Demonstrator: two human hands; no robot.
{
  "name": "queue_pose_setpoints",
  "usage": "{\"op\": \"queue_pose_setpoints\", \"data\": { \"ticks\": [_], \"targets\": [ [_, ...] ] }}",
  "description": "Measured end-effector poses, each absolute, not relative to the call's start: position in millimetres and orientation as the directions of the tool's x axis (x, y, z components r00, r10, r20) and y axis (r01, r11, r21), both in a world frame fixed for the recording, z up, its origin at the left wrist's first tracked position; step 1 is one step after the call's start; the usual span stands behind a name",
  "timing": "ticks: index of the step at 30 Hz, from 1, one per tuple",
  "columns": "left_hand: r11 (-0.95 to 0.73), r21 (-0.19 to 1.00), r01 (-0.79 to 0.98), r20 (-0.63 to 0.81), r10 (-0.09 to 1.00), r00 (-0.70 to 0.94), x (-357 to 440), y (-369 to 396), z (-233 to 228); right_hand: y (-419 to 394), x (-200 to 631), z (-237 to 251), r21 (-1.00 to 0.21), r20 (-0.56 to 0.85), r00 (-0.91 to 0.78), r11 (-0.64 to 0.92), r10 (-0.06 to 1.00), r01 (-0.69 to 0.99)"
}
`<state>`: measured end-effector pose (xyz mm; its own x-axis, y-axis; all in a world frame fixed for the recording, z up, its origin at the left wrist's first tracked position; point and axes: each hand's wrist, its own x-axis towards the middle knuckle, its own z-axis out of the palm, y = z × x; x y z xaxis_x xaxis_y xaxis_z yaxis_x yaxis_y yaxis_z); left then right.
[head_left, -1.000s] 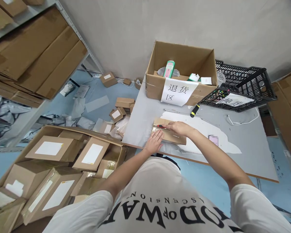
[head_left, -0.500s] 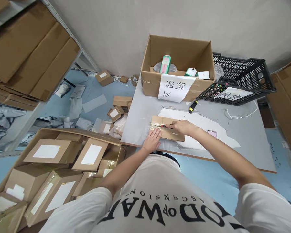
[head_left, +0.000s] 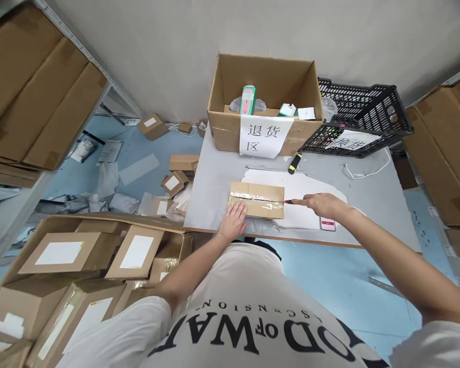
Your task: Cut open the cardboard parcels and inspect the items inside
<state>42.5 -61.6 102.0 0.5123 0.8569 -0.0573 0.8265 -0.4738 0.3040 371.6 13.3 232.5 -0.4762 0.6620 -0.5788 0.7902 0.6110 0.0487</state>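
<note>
A small brown cardboard box (head_left: 256,192) lies near the table's front edge, with shiny clear tape along its top. A dark slit runs lengthwise through that tape. My left hand (head_left: 233,221) rests flat on the box's near left corner, fingers stretched out. My right hand (head_left: 322,204) is closed around a box cutter (head_left: 289,202), red and black, just at the box's right end. Most of the cutter is hidden in the hand. A phone (head_left: 327,223) with a lit screen lies below my right wrist.
Behind stands an open carton (head_left: 222,125) with small green-and-white boxes. A black plastic crate (head_left: 383,110) is to its right. A yellow-and-black tool handle (head_left: 295,163) and a white cable (head_left: 368,174) lie on the table (head_left: 199,194). At left, a large carton (head_left: 172,227) holds several labelled boxes.
My right hand has drawn the box cutter rightward along the tape, from the box's left part to its right end. The slit is now visible. My left hand stays on the box.
</note>
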Motion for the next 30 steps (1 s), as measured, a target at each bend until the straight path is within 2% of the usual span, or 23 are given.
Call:
{"op": "queue_pose_setpoints", "data": {
  "ticks": [11, 21, 25, 30],
  "targets": [
    [-0.463, 0.336, 0.82, -0.059, 0.859, 0.509, 41.9, -63.3, 100.2, 1.0, 389.0, 228.5, 0.036, -0.537, -0.484, 0.592, 0.691, 0.805],
    [-0.492, 0.291, 0.821, -0.049, 0.849, 0.526, 40.8, -64.7, 102.5, -24.6, 398.4, 226.0, -0.094, -0.408, -0.482, 0.489, 0.775, 0.867],
    [-0.5, 0.291, 0.816, -0.055, 0.842, 0.536, 39.0, -62.8, 105.3, -42.4, 406.0, 228.4, -0.183, -0.32, -0.444, 0.405, 0.837, 0.896],
    [-0.496, 0.336, 0.801, -0.043, 0.841, 0.539, 37.3, -60.2, 107.9, -57.9, 408.0, 199.6, -0.411, -0.143, -0.27, 0.191, 0.952, 0.891]
  ]
}}
